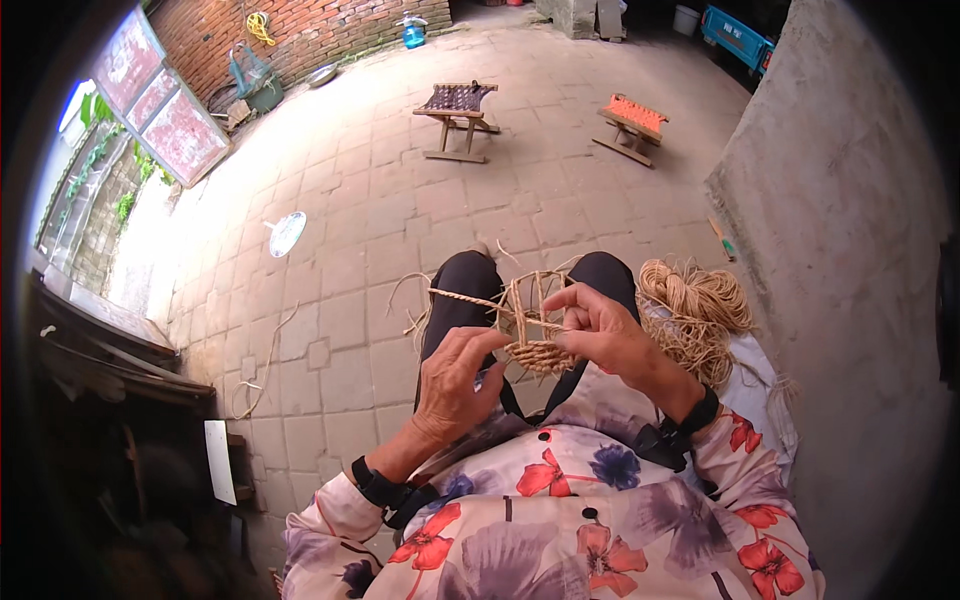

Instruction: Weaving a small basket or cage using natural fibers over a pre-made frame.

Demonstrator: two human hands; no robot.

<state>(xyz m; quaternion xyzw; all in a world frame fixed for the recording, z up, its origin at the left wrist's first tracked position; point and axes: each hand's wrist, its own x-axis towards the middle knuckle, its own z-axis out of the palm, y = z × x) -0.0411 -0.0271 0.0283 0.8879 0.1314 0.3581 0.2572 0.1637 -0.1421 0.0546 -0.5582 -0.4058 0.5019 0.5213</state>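
A partly woven tan straw-rope piece (535, 352), with upright warp cords and a dense curved band at the bottom, sits between my dark-trousered knees. A thick twisted cord (465, 297) crosses it from the left. My right hand (610, 335) pinches the cord and weave on the piece's right side. At the lower left edge, my left hand (457, 382) has bent fingers with the thumb apart; the fingertips are at or near the weave, and whether they touch it is unclear. A large coiled bundle of tan rope (695, 305) lies just right of my right knee.
Two folding stools, dark-seated (455, 100) and orange-seated (630, 115), stand ahead on the paving (370, 200). A pale round object (288, 235) and loose cord lie leftward. A concrete wall (840, 250) bounds the right, dark boards (110, 360) the left. A green-handled tool (722, 240) rests by the wall.
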